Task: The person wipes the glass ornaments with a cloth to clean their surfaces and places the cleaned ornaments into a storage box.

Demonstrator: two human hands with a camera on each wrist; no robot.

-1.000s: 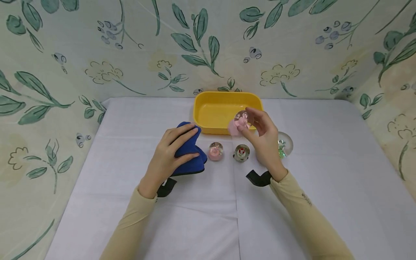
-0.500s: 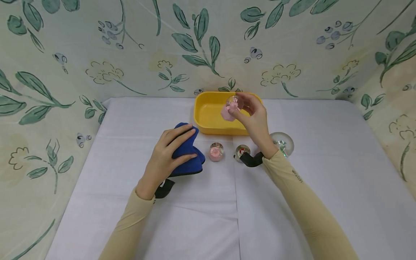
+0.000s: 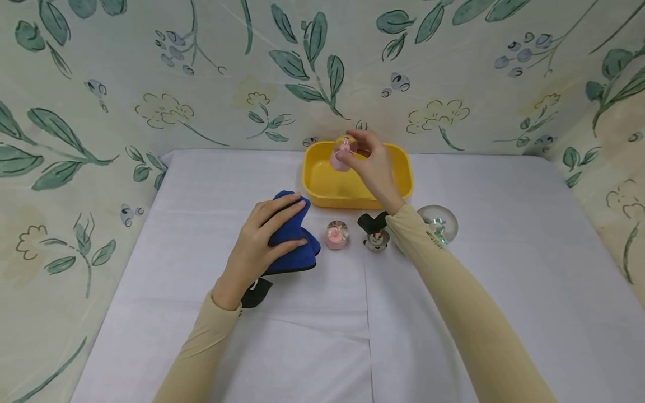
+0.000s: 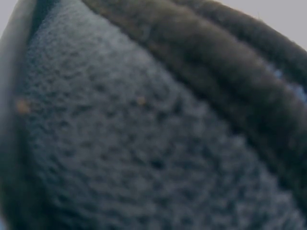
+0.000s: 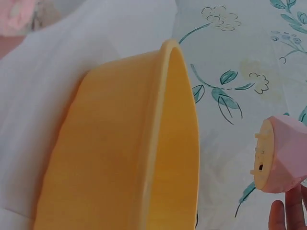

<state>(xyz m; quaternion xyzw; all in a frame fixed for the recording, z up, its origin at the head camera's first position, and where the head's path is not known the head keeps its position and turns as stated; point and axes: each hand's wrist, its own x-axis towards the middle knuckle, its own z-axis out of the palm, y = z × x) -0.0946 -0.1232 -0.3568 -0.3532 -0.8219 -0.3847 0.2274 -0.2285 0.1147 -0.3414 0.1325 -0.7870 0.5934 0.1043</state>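
My right hand [image 3: 373, 168] pinches a small snow globe [image 3: 342, 154] with a pink base and holds it over the yellow tub [image 3: 347, 202]. In the right wrist view the base's underside shows, with the pink base [image 5: 290, 155] at the right edge beside fingertips. My left hand [image 3: 257, 235] grips a folded blue cloth [image 3: 297, 258] with black edging, left of the tub's front. Up close in the left wrist view, the cloth [image 4: 124, 134] fills the picture, dark and fuzzy; no fingers can be made out there.
In front of the tub stand a small pink globe [image 3: 336, 235] and a snowman globe [image 3: 377, 242], the latter partly behind a black wrist strap [image 3: 372, 223]. A larger clear globe [image 3: 443, 218] sits by the right forearm. A floral cloth [image 3: 201, 73] hangs behind the table.
The right hand has carried the pink-based globe back and to the left, from the tub's front right to above its rear middle. The left hand has barely shifted with the cloth.
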